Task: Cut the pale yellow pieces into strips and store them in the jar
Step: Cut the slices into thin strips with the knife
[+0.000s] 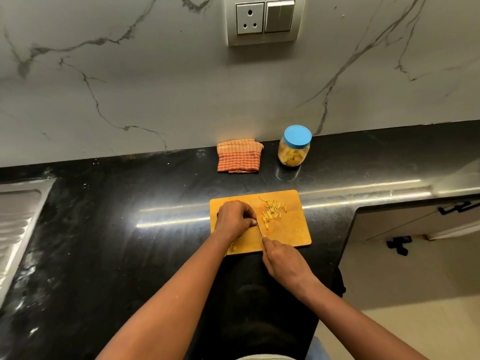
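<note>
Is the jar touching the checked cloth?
Apart. The head view shows bare black counter between the cloth and the jar.

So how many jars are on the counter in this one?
1. The jar, blue lid on, stands at the back of the counter, right of the folded checked cloth. None other shows.
</note>
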Motion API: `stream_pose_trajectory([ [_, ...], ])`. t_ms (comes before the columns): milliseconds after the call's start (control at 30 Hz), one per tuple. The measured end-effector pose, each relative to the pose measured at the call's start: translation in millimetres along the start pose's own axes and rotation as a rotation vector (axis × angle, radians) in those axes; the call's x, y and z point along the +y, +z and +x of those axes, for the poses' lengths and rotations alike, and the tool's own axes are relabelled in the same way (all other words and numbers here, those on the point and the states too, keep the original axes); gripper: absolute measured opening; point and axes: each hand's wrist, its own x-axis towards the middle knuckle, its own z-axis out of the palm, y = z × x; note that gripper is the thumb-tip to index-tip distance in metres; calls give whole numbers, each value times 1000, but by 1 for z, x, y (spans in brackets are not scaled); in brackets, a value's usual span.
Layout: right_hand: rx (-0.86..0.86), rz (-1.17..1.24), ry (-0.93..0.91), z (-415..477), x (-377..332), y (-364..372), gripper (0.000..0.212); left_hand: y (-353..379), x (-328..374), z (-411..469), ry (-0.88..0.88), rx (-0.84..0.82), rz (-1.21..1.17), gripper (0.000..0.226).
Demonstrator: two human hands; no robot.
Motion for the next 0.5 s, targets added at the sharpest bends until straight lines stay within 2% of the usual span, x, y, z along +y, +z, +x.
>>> stream_pose_trajectory([
  [267,-36,-80,-87,-7,18,-1,47,0,1,0,-16,0,19,11],
  [500,-5,-1,-95,2,42,-17,48,-1,4,1,-52,-5,32,17],
])
